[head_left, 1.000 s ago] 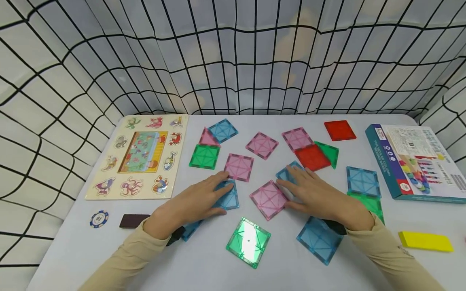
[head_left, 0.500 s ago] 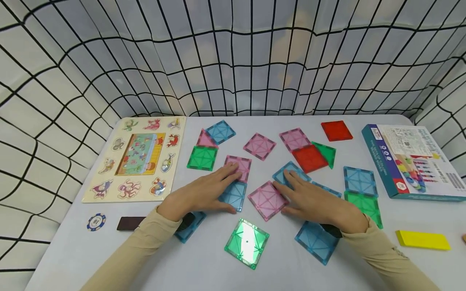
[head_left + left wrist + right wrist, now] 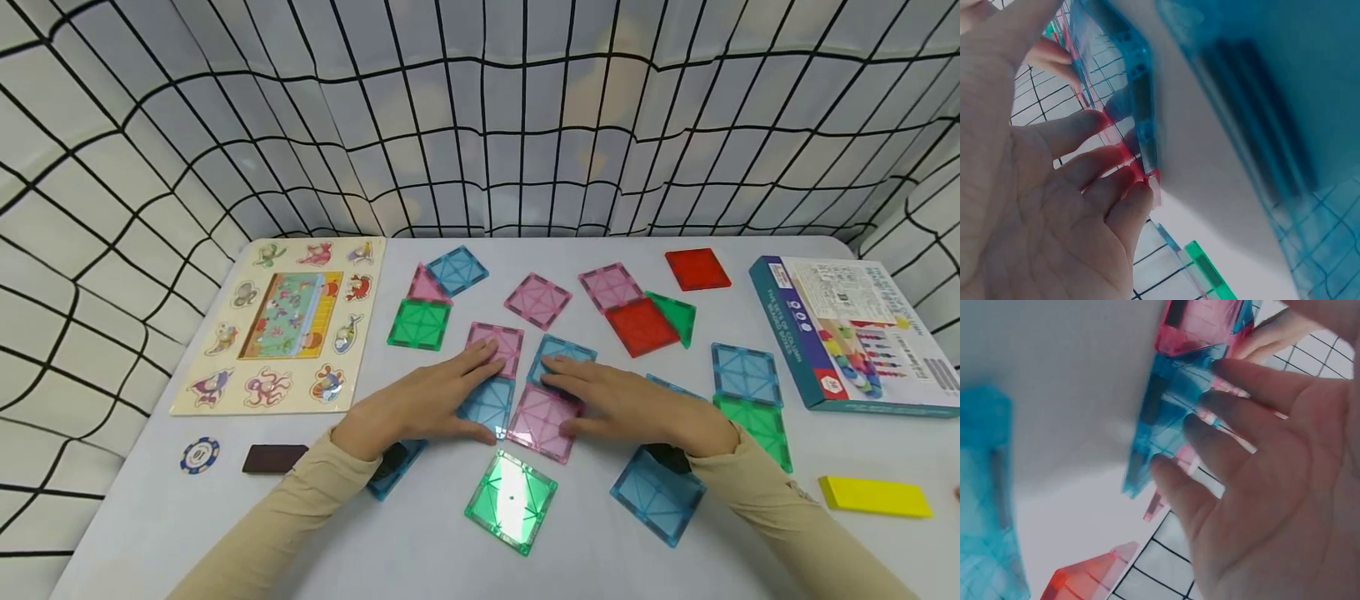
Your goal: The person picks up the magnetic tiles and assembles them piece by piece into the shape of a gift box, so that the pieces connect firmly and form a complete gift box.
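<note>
In the head view, translucent magnetic tiles lie in a two-by-two patch at mid-table. My left hand [image 3: 423, 396] rests with relaxed fingers on its left column, a pink tile [image 3: 512, 352] above a blue tile [image 3: 491, 407]. On the right column, a blue tile [image 3: 564, 347] above a pink tile [image 3: 542, 417], lies my right hand [image 3: 618, 404], fingers extended. The two columns touch or nearly touch. In the left wrist view, the left fingertips [image 3: 1141, 190] meet the pink tile's edge. The right wrist view has the right fingertips [image 3: 1163, 465] against the blue tile [image 3: 1160, 406].
A green tile [image 3: 512, 504] lies just in front, with a blue tile [image 3: 660, 500] under the right wrist. More tiles, including a red tile [image 3: 642, 327], spread behind. A picture puzzle board [image 3: 281, 325] stands left, a box [image 3: 862, 333] right, a yellow block [image 3: 875, 497] near it.
My right hand has slid left, bringing the blue and pink tiles against the left pair and turning them straighter. The left hand has shifted slightly right with its tiles, which now align.
</note>
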`<state>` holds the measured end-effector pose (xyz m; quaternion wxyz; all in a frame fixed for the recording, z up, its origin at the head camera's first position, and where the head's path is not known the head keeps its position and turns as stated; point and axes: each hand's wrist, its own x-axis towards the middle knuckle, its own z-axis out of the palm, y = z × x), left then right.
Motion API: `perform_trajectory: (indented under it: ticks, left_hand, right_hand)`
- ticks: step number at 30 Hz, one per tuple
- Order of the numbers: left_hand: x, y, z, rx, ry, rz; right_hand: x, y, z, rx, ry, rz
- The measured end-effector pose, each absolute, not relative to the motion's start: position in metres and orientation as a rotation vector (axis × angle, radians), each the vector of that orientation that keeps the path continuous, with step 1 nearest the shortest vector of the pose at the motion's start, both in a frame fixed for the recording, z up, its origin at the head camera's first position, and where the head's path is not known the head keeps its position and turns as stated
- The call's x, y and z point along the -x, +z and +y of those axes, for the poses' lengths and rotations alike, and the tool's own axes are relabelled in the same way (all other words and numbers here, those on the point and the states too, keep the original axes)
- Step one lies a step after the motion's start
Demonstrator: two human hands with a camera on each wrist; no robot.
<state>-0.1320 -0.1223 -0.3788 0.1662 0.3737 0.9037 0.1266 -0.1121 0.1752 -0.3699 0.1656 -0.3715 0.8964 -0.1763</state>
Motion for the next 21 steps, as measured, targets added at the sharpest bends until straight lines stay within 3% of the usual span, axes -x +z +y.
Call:
perform_trajectory:
  ticks: [12,21]
  left_hand:
    - [0.128,-0.378,-0.102,-1.126,0.205,2.647]
    - [0.123,-0.380,-0.096,-1.123,0.091,2.707]
  right_hand:
    - [0.129,-0.374,0.168,1.053,-0.558,2.443]
    - [0.127,-0.355,0.228,0.886,-0.709,2.582]
